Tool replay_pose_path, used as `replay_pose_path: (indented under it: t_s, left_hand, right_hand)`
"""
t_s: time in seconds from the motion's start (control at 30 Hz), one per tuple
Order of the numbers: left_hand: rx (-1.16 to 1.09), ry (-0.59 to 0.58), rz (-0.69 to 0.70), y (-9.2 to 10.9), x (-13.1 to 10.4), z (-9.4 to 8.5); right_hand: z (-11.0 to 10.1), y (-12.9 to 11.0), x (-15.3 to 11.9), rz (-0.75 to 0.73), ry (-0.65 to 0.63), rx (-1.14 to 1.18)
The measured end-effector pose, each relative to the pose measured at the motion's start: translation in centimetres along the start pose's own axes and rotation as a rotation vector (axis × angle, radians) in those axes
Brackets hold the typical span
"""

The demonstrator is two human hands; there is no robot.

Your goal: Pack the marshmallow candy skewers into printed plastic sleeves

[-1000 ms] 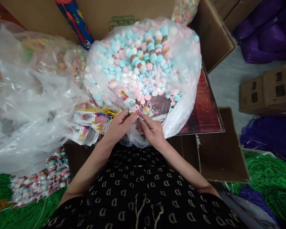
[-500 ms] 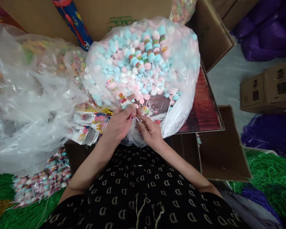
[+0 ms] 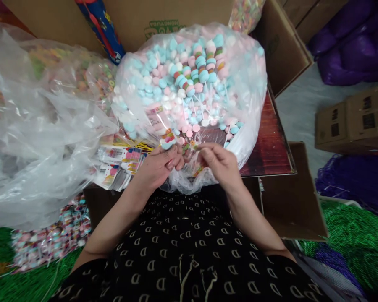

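My left hand (image 3: pixel 159 165) is closed round the lower end of a candy skewer in a clear printed wrapper (image 3: pixel 168 138), its colourful sweets showing above the fingers. To its right, my right hand (image 3: pixel 219 161) is apart from it, thumb and fingertips drawn together; whatever they pinch, if anything, is too small to make out. Both hands are at the near edge of a big clear bag (image 3: pixel 252 105) of blue, pink and white marshmallows. Several finished skewers (image 3: pixel 201 69) with white sticks lie on the marshmallows.
Printed wrappers (image 3: pixel 119 161) lie left of my left hand, beside a large cloudy plastic bag (image 3: pixel 50 138). An open cardboard box (image 3: pixel 296 197) stands below the red tabletop (image 3: pixel 267 147). Bagged skewers (image 3: pixel 55 239) are at the lower left. A blue tube (image 3: pixel 102 29) stands behind.
My right hand has moved right and slightly up, away from my left hand, where the two had met at the stick. The left hand still holds the wrapped skewer.
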State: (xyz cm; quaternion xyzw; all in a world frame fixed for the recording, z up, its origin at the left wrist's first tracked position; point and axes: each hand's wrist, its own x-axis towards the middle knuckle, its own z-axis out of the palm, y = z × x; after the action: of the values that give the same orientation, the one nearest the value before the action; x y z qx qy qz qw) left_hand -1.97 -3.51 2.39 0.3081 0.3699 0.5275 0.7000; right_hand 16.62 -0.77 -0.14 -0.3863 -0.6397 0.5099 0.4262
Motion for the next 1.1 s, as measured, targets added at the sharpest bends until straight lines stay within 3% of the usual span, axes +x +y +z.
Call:
replay_pose_path:
  t_s: [0.07, 0.17, 0.23, 0.33, 0.47, 0.53, 0.57, 0.63, 0.73, 0.8, 0.87, 1.0, 1.1]
  left_hand:
    - [0.008, -0.141, -0.115, 0.1, -0.3, 0.3]
    - [0.018, -0.326, -0.257, 0.0, -0.5, 1.0]
    - [0.071, -0.360, -0.267, -0.1, -0.4, 1.2]
    - [0.386, -0.204, -0.103, -0.4, -0.1, 0.7]
    - [0.947, 0.184, 0.240, -1.0, 0.5, -0.4]
    - [1.059, 0.274, 0.297, -1.2, 0.6, -0.9]
    - [1.069, 0.265, 0.293, -1.1, 0.6, -1.1]
    - [0.995, 0.128, 0.215, -0.7, 0.4, -1.5]
    - [0.658, -0.181, 0.005, 0.2, 0.1, -2.1]
    - [0.519, -0.252, -0.036, 0.6, 0.0, -2.3]
    - [0.627, -0.149, 0.058, 1.0, 0.1, -2.3]
    - [0.968, 0.218, 0.260, 1.4, 0.4, -2.1]
    - [0.860, 0.301, 0.260, 1.6, 0.2, -2.8]
  right_hand:
    - [-1.1, -0.8, 1.0, 0.009, 0.007, 0.097]
    - [-1.0, -1.5, 2.1, 0.060, -0.222, 0.247]
    - [0.0, -1.6, 2.4, 0.118, -0.303, 0.311]
    - [1.9, -1.2, 2.5, 0.145, -0.157, 0.302]
    - [3.7, -0.3, 2.5, 0.100, 0.102, 0.244]
    - [3.9, -0.1, 2.6, 0.070, 0.146, 0.208]
    - [3.7, -0.1, 2.7, 0.055, 0.139, 0.185]
    - [2.9, -0.3, 3.0, 0.040, 0.055, 0.149]
    - [1.5, -0.9, 3.7, 0.060, -0.137, 0.149]
    - [1.3, -1.2, 4.2, 0.062, -0.155, 0.139]
    - [1.9, -1.2, 4.7, 0.038, -0.072, 0.105]
    - [4.1, -1.1, 5.5, -0.010, 0.066, 0.008]
    - [4.3, -1.3, 5.7, -0.015, 0.021, -0.048]
